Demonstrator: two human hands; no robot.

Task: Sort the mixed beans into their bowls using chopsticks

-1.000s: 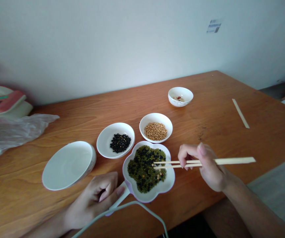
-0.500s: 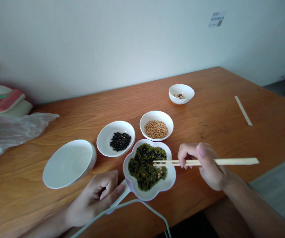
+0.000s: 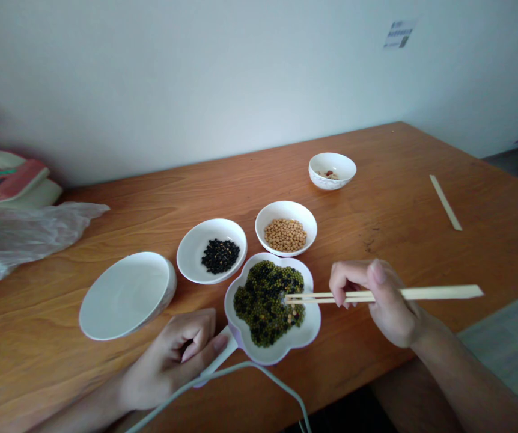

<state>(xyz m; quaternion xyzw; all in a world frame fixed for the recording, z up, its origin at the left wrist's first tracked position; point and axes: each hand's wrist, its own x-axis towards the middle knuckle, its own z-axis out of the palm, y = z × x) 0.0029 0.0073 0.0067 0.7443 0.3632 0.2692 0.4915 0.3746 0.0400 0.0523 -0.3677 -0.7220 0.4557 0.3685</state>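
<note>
**Chopsticks over mixed beans**

Near the front edge of the wooden table (image 3: 106,373), a flower-shaped white dish of mixed green and black beans (image 3: 271,304) sits under pale wooden chopsticks (image 3: 376,294), pinched in the right hand (image 3: 378,297). The left hand (image 3: 173,358), fingers curled, grips the dish's handle. Behind stand white bowls of black beans (image 3: 211,258) and yellow soybeans (image 3: 286,227). The wall label (image 3: 398,33) is unreadable.

Plastic bag (image 3: 29,234), books (image 3: 6,180), far-left.
</note>
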